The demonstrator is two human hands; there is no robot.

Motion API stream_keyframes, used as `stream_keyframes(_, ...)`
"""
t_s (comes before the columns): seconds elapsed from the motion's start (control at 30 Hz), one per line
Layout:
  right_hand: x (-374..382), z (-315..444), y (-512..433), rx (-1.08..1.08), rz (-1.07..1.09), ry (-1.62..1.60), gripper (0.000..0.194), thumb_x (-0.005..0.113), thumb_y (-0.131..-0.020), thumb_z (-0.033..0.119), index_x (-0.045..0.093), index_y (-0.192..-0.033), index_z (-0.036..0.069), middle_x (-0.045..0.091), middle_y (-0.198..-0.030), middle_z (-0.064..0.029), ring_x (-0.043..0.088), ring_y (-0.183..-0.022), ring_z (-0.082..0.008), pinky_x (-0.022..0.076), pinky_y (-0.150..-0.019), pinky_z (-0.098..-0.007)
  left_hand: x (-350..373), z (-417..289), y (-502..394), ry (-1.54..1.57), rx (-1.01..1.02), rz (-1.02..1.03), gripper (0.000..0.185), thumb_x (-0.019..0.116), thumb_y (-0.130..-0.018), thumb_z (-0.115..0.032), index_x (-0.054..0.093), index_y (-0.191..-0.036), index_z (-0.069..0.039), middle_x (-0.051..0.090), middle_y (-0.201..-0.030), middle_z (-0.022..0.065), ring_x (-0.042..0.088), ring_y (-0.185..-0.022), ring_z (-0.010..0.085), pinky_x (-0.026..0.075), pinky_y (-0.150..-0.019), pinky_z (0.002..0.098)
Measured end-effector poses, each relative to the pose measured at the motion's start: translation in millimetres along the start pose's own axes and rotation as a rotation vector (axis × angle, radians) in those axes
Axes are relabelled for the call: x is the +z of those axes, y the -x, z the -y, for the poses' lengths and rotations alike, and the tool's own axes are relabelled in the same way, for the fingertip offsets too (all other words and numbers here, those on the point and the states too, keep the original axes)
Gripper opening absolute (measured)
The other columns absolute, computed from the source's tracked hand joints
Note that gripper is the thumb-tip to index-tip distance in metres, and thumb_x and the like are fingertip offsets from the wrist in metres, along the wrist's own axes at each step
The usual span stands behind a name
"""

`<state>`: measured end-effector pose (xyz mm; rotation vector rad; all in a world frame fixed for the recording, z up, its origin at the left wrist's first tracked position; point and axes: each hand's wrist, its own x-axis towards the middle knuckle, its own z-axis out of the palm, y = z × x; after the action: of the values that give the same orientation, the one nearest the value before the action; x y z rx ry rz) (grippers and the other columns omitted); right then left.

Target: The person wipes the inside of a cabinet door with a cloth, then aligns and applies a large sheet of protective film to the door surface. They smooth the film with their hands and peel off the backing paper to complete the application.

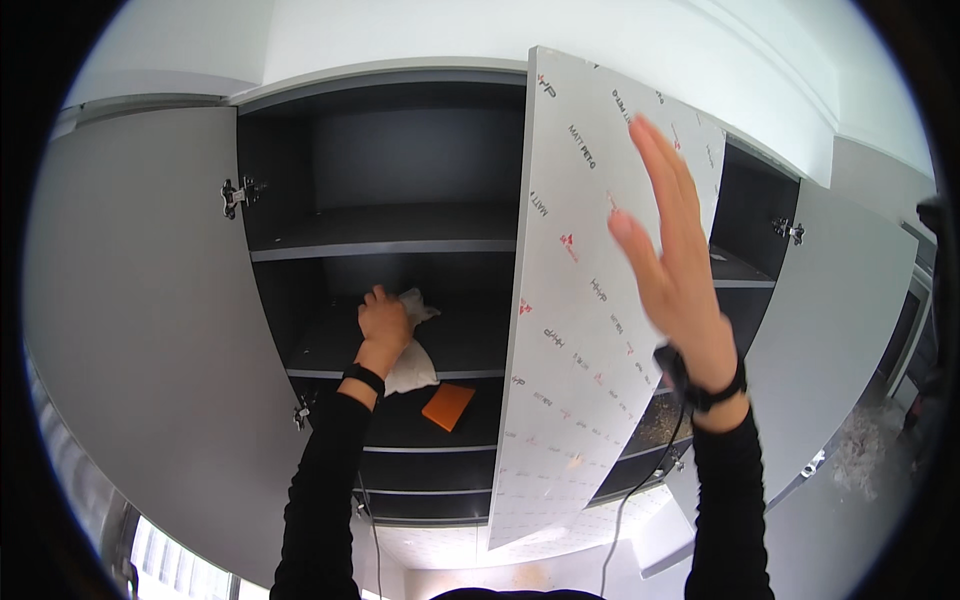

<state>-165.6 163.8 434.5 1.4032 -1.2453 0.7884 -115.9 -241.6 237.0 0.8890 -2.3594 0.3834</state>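
Note:
My left hand [384,319] reaches into the dark middle compartment of a tall cabinet and grips a pale crumpled cloth [412,367], which hangs over the edge of the shelf [480,373]. Its fingertips are partly hidden behind the hand. On the shelf below, just right of the cloth, lies an orange rectangular object [448,406]. My right hand [671,255] is raised, fingers up and thumb apart, with nothing in it, in front of a cabinet door [570,300] covered in printed protective film. Whether it touches the door cannot be told. Both wrists wear black bands.
A grey door [150,315] stands open at the left, another [832,292] at the right. Metal hinges [234,196] stick out at the cabinet's side. Sawdust-like debris [664,420] lies on a lower right shelf. A thin cable [621,517] hangs from my right wrist.

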Motion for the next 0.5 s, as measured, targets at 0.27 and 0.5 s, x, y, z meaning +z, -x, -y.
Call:
stream_keyframes(0.27,65.0,-67.2,-94.0,-0.231,-0.093,0.345,0.075,0.054,-0.105,0.054,0.037,-0.16,0.006,0.035,-0.166,-0.0175,0.029,-0.155,-0.0345,0.0196,-0.127,-0.0517,-207.9,-111.7,-27.0,1.634,0.396,-0.246,0.05,0.053,-0.108,-0.043,0.067,-0.117,0.004,0.071,-0.097,0.0132,0.065,-0.089,0.0205,0.051,-0.085,0.0344)
stream_keyframes(0.5,114.2,-85.9,-100.0,-0.186,-0.097,0.331,0.087,0.056,-0.101,0.059,0.033,-0.16,-0.002,0.034,-0.166,-0.0193,0.029,-0.155,-0.0347,0.022,-0.127,-0.0478,-209.8,-151.7,-60.4,1.545,0.393,-0.377,0.053,0.037,-0.114,-0.042,0.059,-0.099,0.004,0.056,-0.077,0.0129,0.051,-0.071,0.0227,0.046,-0.072,0.0389)
